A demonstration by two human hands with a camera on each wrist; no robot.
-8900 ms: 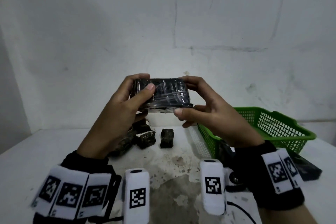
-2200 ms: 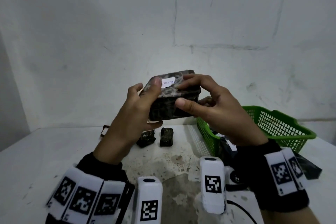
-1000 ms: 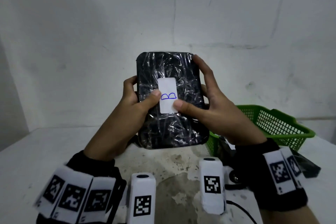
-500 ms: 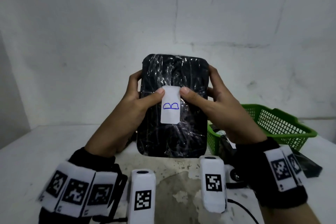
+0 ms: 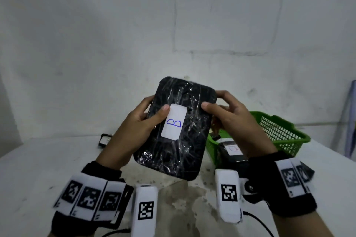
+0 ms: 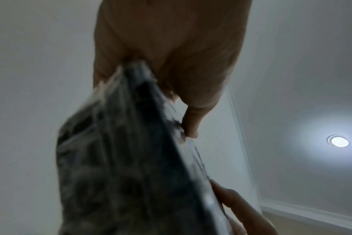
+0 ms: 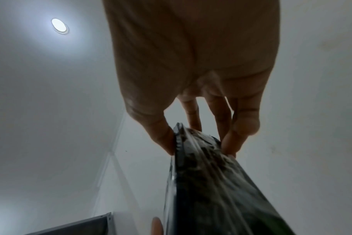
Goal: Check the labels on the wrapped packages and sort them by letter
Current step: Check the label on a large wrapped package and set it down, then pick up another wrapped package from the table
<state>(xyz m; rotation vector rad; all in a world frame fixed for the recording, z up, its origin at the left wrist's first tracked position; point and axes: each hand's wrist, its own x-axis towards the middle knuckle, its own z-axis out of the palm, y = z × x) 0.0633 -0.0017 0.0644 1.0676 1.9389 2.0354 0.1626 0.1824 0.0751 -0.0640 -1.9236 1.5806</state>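
A flat black package (image 5: 185,140) wrapped in clear film is held up above the table, its face toward me and tilted to the right. A white label (image 5: 174,124) on it bears a blue letter B lying on its side. My left hand (image 5: 134,131) grips the package's left edge, thumb beside the label. My right hand (image 5: 231,119) pinches the upper right edge (image 7: 193,143) between thumb and fingers. In the left wrist view the package (image 6: 131,159) shows edge-on and blurred. Inside the green basket (image 5: 279,131) lies another wrapped package (image 5: 233,150) with a white label.
The green basket stands at the right on the white table (image 5: 38,169), close to the wall. A small dark object (image 5: 105,140) lies at the back left of the table. A dark flat thing (image 5: 308,171) lies by my right wrist. Other packages are hidden behind the held one.
Over the last two seconds the package was turned from edge-on to face me, showing the B label. Since half a second ago it has tilted right and sunk a little, my right thumb sliding off the label.
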